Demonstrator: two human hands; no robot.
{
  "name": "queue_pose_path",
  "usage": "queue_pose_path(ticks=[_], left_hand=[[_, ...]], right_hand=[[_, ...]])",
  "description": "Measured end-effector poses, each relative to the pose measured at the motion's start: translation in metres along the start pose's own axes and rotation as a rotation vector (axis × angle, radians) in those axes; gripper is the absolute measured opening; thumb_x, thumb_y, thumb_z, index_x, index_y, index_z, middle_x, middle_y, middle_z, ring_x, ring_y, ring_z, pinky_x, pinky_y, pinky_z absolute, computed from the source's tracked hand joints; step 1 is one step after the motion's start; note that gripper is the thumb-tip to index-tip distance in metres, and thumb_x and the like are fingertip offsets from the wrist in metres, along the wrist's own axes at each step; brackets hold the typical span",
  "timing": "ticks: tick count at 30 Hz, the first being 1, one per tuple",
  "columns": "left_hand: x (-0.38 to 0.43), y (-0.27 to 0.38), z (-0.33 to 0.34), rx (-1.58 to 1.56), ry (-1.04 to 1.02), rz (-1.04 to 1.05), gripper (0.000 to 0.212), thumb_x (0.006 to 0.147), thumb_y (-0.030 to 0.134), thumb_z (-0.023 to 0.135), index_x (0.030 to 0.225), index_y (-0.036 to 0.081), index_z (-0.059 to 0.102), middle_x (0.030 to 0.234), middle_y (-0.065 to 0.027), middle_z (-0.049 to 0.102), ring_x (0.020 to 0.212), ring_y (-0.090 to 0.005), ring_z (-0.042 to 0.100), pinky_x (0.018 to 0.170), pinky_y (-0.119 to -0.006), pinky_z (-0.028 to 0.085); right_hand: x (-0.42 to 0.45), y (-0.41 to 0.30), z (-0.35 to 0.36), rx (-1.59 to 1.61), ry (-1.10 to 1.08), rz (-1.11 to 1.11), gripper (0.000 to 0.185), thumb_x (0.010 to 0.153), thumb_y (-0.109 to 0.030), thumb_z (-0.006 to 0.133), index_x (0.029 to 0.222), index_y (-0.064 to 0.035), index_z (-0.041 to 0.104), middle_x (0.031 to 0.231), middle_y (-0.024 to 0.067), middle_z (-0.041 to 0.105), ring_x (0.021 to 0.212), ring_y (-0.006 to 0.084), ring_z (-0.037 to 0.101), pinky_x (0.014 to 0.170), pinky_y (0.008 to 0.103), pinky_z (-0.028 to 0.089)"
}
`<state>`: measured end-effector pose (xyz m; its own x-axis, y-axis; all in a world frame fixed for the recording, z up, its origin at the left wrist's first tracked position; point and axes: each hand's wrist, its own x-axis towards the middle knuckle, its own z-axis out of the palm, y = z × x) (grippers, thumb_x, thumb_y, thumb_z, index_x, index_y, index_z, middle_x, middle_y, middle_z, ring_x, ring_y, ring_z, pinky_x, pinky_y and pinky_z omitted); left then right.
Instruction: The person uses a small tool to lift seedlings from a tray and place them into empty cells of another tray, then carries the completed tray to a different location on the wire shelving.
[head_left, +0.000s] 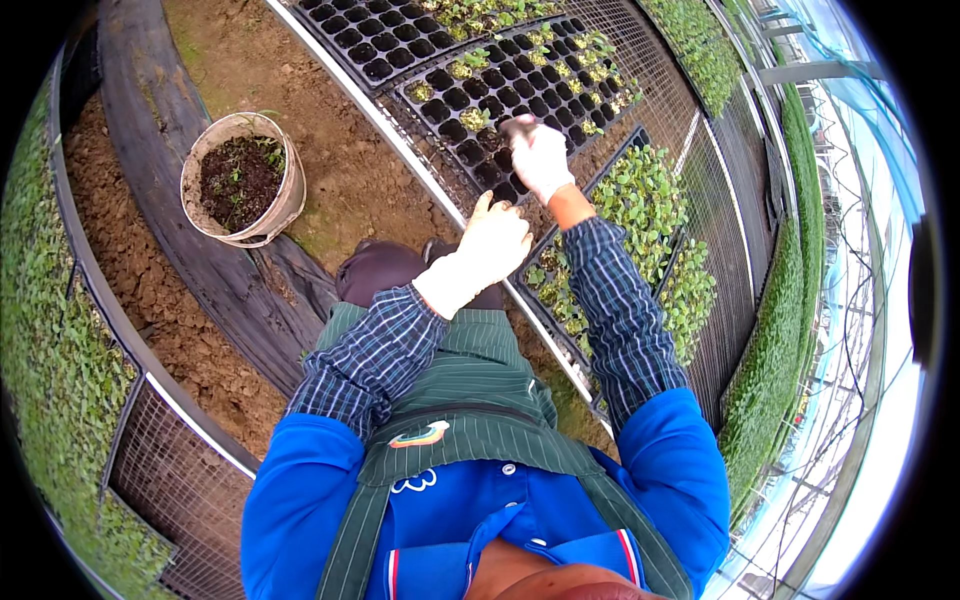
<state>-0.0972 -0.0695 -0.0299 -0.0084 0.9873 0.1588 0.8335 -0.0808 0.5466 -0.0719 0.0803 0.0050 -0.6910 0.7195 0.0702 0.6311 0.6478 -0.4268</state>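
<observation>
A black plastic seedling tray (491, 101) lies before me on the mesh bench, with several small seedlings in plugs and many cells that look bare and dark. My right hand (540, 159), in a white glove with dark, soiled fingertips, is over the tray's near part. Whether something is pinched in its fingers cannot be made out. My left hand (491, 238), in a pale glove, hovers by the tray's near corner and the bench edge, fingers bent. What lies under its fingers is hidden. One seedling plug (474, 118) sits in a cell left of my right hand.
A white metal bench edge (405, 154) runs diagonally past me. To the left, a dirty white bucket (294, 184) holds dark soil and weeds. Leafy seedling trays (641, 191) stand at right; another cell tray (386, 41) lies beyond. Black ground sheet (161, 142) covers part of the soil.
</observation>
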Motion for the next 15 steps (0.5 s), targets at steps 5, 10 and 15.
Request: queue_pose_path(ticks=[5,10,15], left_hand=[[0.003,-0.001,0.005,-0.024,0.065,0.004,0.024,0.082,0.024,0.049,0.087,0.008,0.066,0.099,-0.0071,0.061,0.100,-0.0221,0.054,0.097,-0.043,0.033],[0.010,0.005,-0.005,-0.099,0.035,0.065,0.023,0.081,0.021,0.052,0.085,0.002,0.065,0.096,-0.0115,0.064,0.092,-0.0272,0.059,0.089,-0.039,0.042],[0.004,-0.004,0.015,-0.153,0.305,0.226,0.021,0.078,0.017,0.059,0.090,0.002,0.067,0.102,-0.0127,0.064,0.093,-0.0283,0.059,0.085,-0.037,0.044]], right_hand=[[0.008,0.033,0.003,0.803,0.176,0.401,0.024,0.090,-0.013,0.044,0.088,0.0036,0.062,0.073,0.0130,0.065,0.053,0.0125,0.057,0.049,0.0236,0.045],[-0.035,0.065,-0.024,1.341,0.343,0.499,0.028,0.089,-0.021,0.049,0.097,0.0044,0.057,0.078,0.0191,0.064,0.055,0.0177,0.058,0.049,0.0248,0.048],[-0.150,0.106,-0.130,1.672,0.372,0.154,0.032,0.090,-0.020,0.048,0.103,0.0090,0.052,0.090,0.0211,0.062,0.068,0.0192,0.058,0.058,0.0236,0.048]])
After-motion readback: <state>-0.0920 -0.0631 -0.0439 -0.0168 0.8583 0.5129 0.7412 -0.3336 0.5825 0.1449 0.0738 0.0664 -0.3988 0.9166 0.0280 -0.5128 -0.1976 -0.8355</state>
